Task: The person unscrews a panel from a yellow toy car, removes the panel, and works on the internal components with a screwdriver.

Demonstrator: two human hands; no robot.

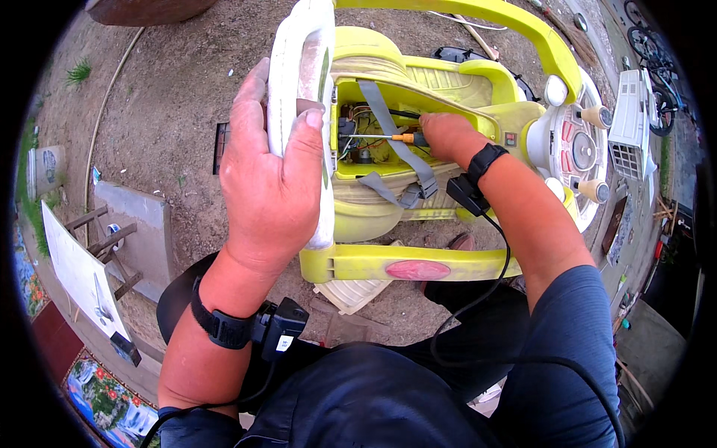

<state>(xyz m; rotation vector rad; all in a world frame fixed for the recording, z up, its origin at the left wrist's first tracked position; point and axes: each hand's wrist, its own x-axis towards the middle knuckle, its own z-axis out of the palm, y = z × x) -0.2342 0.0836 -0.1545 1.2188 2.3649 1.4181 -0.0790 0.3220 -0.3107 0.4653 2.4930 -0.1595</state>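
Before me is a yellow ride-on toy (366,46) with an open compartment in its body. Inside the compartment, thin coloured wires (364,123) run around a dark motor-like part (347,128). My right hand (450,140) is closed around the orange and dark handle of a screwdriver (404,137). Its shaft points left, with the tip at the dark part. My left hand (272,183) wraps round the upright white frame (282,82) at the toy's left end, thumb on the near side. A grey strap (382,112) crosses the compartment.
At the toy's right end is a white steering panel (579,145) with knobs. Beyond it stands a white plastic crate (631,119) near a bicycle (651,60). Leftward are a white board (78,261) and a bucket (47,169). A cable (478,295) hangs from my right wrist.
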